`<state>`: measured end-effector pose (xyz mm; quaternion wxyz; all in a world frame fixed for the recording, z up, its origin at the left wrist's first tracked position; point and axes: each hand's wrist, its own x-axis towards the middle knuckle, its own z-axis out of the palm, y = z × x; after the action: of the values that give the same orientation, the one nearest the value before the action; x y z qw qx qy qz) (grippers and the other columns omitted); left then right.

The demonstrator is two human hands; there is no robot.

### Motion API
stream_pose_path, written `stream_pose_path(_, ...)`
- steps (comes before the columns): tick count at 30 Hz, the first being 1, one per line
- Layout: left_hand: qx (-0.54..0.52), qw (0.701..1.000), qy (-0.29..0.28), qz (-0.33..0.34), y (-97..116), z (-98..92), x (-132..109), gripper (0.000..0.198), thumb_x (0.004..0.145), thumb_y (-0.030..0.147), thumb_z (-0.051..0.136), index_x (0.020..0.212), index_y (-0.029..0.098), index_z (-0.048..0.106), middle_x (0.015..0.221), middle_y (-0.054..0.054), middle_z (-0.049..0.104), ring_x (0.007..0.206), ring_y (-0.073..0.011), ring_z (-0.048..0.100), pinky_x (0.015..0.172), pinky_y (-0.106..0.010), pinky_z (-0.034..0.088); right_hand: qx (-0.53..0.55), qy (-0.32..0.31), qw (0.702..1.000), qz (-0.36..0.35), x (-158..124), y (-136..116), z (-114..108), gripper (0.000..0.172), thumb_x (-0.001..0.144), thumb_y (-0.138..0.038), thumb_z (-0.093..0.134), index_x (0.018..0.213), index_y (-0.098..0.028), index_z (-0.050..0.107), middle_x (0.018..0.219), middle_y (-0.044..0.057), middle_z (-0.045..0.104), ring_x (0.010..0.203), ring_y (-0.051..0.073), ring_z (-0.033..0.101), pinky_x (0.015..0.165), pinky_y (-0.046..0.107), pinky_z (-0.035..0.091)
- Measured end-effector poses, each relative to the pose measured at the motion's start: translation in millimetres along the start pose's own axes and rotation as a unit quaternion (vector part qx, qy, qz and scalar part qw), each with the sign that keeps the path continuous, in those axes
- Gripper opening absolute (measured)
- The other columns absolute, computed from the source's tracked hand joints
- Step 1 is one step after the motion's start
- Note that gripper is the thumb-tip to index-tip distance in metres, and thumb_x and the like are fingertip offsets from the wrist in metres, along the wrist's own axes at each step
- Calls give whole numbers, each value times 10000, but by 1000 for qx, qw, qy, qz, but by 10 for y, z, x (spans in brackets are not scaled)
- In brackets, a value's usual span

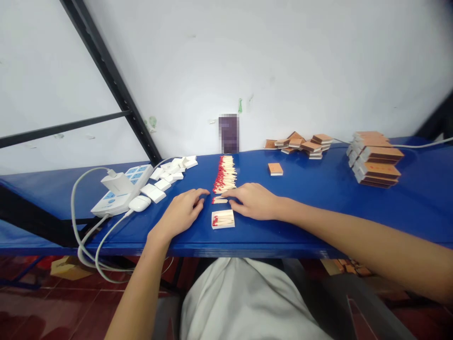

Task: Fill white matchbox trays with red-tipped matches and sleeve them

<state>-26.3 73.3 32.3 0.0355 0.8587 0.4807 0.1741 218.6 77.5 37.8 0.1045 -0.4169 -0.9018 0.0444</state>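
Blue table (pixel 318 198) across the whole view; far right on it, stacks of brown matchbox sleeves (pixel 377 163); far left, white power strip (pixel 122 191) beside loose white trays (pixel 170 175). Left hand (pixel 184 212) palm down on the tabletop, fingers loosely spread, gripping nothing, fingertips just beside a small bunch of matches (pixel 220 200). Right hand (pixel 253 200) palm down opposite, fingers slightly curled and close together, touching that bunch, not clamped. Long row of red-tipped matches (pixel 225 174) just behind; filled match tray (pixel 223 219) just in front, between both hands
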Motion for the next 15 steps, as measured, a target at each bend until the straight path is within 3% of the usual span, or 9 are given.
stream_pose_path(5, -7, 1000, 3, -1, -5, 1, 1, 352, 989, 297, 379, 1237, 240, 622, 926, -37, 688, 853, -220, 653, 829, -330, 485, 14, -10, 1000, 3, -8, -11, -20, 411, 958, -299, 451, 1342, -289, 598, 1139, 64, 728, 1002, 233, 669, 842, 301, 433)
stream_pose_path(10, -11, 1000, 3, 0, -21, 10, 4, 359, 996, 302, 367, 1251, 244, 614, 977, -46, 695, 897, -229, 658, 840, -341, 490, 1, -11, 1000, 11, -2, -14, -17, 415, 962, -312, 437, 1345, -271, 591, 1077, 71, 740, 950, 239, 677, 793, 306, 430)
stream_pose_path(15, 20, 999, -39, 17, 2, 3, -38, 424, 1016, 316, 308, 1363, 251, 542, 1191, -82, 647, 1129, -278, 592, 973, -413, 458, -4, 2, 1000, -1, 1, 5, 8, 405, 961, -322, 422, 1322, -281, 602, 1059, 62, 741, 911, 237, 682, 741, 303, 413)
